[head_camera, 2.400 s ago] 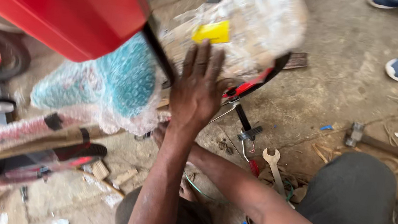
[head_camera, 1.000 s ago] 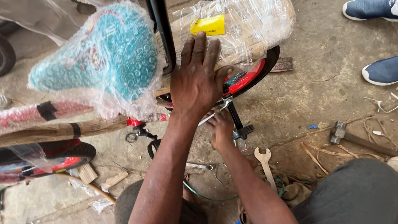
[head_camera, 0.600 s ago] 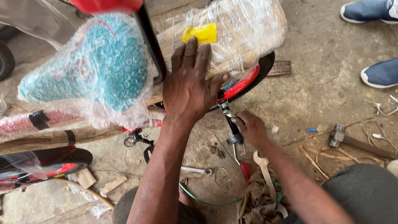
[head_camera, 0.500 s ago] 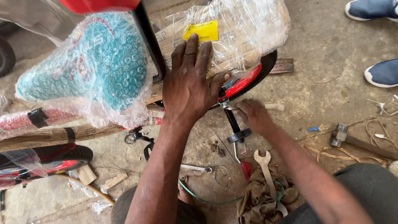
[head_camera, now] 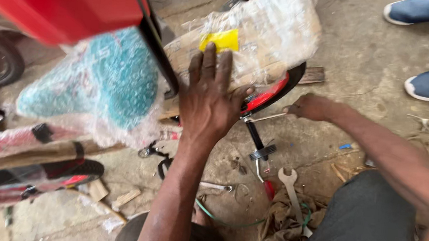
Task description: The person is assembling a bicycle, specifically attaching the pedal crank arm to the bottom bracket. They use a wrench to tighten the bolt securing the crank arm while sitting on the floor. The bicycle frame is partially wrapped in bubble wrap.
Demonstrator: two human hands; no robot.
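The left hand [head_camera: 208, 99] lies flat and open on the plastic-wrapped bicycle wheel [head_camera: 262, 42], steadying it on the floor. The right hand [head_camera: 311, 107] closes on a thin metal stay [head_camera: 264, 117] beside the red mudguard [head_camera: 266, 91]. The step looks like fitting that stay; next it needs lining up while the wheel is kept from shifting.

The saddle [head_camera: 106, 82] is teal, textured material under crinkled clear plastic film. The parcel [head_camera: 263, 37] is brown cardboard wrapped in glossy clear film, with a matt yellow paper label [head_camera: 220, 39]. The mudguard [head_camera: 266, 91] is glossy red with a black edge. The spanner [head_camera: 291, 186] is bare, dull grey metal. The rag [head_camera: 280, 229] is brown, creased cloth. The floor [head_camera: 365, 51] is rough, cracked grey concrete. The wood scraps [head_camera: 125, 198] are pale and unfinished.
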